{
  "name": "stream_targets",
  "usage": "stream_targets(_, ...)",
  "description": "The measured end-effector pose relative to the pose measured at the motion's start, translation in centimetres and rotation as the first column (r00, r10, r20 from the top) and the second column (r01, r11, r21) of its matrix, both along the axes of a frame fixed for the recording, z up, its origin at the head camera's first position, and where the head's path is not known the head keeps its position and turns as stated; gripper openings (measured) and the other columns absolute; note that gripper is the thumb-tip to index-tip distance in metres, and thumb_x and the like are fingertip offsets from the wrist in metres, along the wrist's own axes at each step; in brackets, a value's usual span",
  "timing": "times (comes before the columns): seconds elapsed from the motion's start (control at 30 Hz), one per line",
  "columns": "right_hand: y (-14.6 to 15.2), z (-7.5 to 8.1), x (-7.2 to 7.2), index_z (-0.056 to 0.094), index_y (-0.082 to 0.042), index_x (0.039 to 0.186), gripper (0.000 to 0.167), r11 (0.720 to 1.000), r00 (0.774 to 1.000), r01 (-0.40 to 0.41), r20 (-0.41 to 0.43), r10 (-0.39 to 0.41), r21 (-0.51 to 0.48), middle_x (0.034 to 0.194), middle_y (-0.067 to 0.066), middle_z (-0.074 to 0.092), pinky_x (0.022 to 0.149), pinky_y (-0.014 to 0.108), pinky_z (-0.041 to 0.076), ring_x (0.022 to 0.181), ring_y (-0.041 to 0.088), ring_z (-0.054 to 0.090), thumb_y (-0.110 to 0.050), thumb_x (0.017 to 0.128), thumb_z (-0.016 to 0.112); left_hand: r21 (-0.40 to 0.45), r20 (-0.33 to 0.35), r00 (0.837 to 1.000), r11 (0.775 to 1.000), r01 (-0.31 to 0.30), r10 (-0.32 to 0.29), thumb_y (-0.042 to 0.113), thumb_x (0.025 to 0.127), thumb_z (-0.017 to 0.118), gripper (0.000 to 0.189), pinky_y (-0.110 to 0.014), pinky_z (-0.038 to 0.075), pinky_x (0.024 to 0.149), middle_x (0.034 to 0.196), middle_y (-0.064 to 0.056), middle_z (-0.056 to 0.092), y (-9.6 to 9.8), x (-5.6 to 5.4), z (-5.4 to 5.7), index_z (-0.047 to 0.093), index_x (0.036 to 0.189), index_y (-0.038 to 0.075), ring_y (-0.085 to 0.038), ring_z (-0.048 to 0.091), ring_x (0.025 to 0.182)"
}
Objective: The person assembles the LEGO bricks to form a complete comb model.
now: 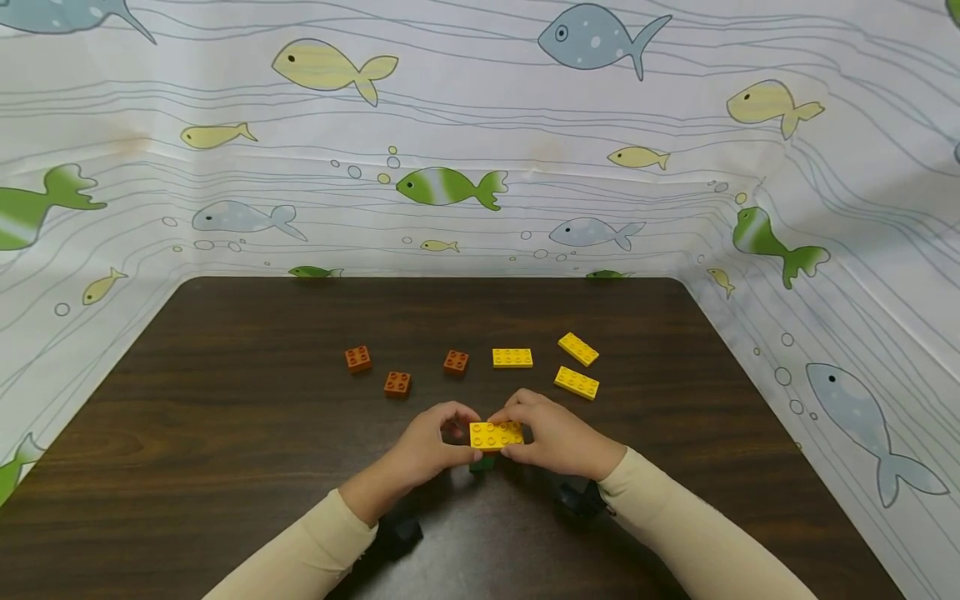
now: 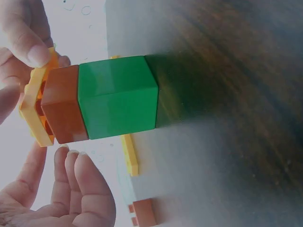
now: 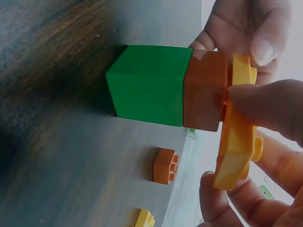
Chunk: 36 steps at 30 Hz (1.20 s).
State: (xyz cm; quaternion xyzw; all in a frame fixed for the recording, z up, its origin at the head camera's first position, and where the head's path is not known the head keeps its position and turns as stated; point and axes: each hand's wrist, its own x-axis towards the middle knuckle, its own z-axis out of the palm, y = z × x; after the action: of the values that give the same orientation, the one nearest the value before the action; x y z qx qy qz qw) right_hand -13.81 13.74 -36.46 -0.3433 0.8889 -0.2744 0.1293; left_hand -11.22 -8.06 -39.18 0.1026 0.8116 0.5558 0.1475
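A pale sheet [image 1: 480,108] printed with fish surrounds the back and sides of the work area. In front of it lies the desk [image 1: 225,450], a dark wood-grain surface. Two cream sleeves [image 1: 697,533] extend over the desk from the near edge of the head view. The right grip [image 1: 562,433], a bare hand, pinches the right part of a yellow plate between thumb and fingers. The left grip [image 1: 427,450], also a bare hand, holds the left end of the same plate, thumb on the near side and fingers on the far side. A small stack stands between both hands. Its base is a green block [image 2: 118,99], upright on the desk. The yellow plate [image 1: 495,437], two studs by four, is uppermost; it is tilted, with a visible gap beneath it. Between plate and block sits a brown brick [image 3: 203,90], flush on the green block, its studs partly visible under the plate. Beyond the hands, to the right, three loose yellow plates [image 1: 577,382] lie apart, studs upward. To their left rest three loose brown bricks [image 1: 397,384], each two studs by two, also separate.
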Motion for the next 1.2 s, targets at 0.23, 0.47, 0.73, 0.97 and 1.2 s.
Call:
stream_targets(0.23, 0.1, -0.2, 0.2, 0.066, -0.007, 0.119, 0.035, 1.0, 1.0, 0.012, 0.004, -0.012, -0.01, 0.105, -0.002, 0.054, 0.079, 0.028, 0.048, 0.09, 0.012, 0.051, -0.014, 0.086, 0.073, -0.05, -0.098, 0.995, 0.999, 0.0, -0.005, 0.015, 0.083, 0.075, 0.028, -0.036, 0.046, 0.077, 0.11, -0.008, 0.056, -0.2, 0.5, 0.8, 0.064, 0.108, 0.006, -0.025, 0.052, 0.1)
stream_targets(0.47, 0.1, -0.3, 0.7, 0.067, -0.009, 0.12, 0.035, 0.999, 0.999, 0.038, -0.037, -0.038, -0.004, 0.104, -0.004, 0.053, 0.078, 0.027, 0.048, 0.09, 0.012, 0.05, -0.015, 0.086, 0.073, -0.067, -0.126, 0.992, 0.998, 0.009, -0.017, 0.015, 0.085, 0.074, 0.027, -0.036, 0.046, 0.078, 0.108, -0.007, 0.059, -0.2, 0.5, 0.5, 0.064, 0.108, 0.006, -0.023, 0.053, 0.097)
stream_targets(0.73, 0.1, -0.9, 0.9, 0.066, -0.009, 0.121, 0.035, 0.999, 0.997, 0.045, -0.061, -0.047, -0.027, 0.102, -0.004, 0.051, 0.074, 0.025, 0.046, 0.089, 0.013, 0.047, -0.017, 0.087, 0.072, -0.103, -0.139, 0.99, 0.994, 0.023, -0.037, 0.014, 0.085, 0.074, 0.024, -0.036, 0.047, 0.079, 0.107, -0.004, 0.06, -0.2, 0.2, 0.1, 0.064, 0.106, 0.007, -0.021, 0.054, 0.095)
stream_targets(0.97, 0.0, -1.1, 1.0, 0.066, -0.009, 0.122, 0.036, 0.997, 0.997, 0.062, -0.051, -0.064, -0.035, 0.102, -0.005, 0.05, 0.074, 0.027, 0.045, 0.091, 0.013, 0.046, -0.019, 0.088, 0.071, -0.108, -0.132, 0.991, 0.994, 0.019, -0.033, 0.013, 0.085, 0.074, 0.024, -0.035, 0.048, 0.078, 0.109, -0.004, 0.061, -0.2, 0.2, 0.2, 0.065, 0.106, 0.008, -0.02, 0.054, 0.094)
stream_targets(1.2, 0.1, -1.3, 1.0, 0.065, -0.008, 0.122, 0.035, 0.995, 0.997, 0.068, -0.034, -0.071, -0.071, 0.103, -0.004, 0.05, 0.076, 0.028, 0.046, 0.092, 0.014, 0.047, -0.019, 0.089, 0.07, -0.097, -0.112, 0.994, 0.995, 0.003, -0.014, 0.012, 0.084, 0.074, 0.025, -0.036, 0.047, 0.077, 0.109, -0.004, 0.061, -0.1, 0.2, 0.3, 0.065, 0.106, 0.008, -0.021, 0.054, 0.095)
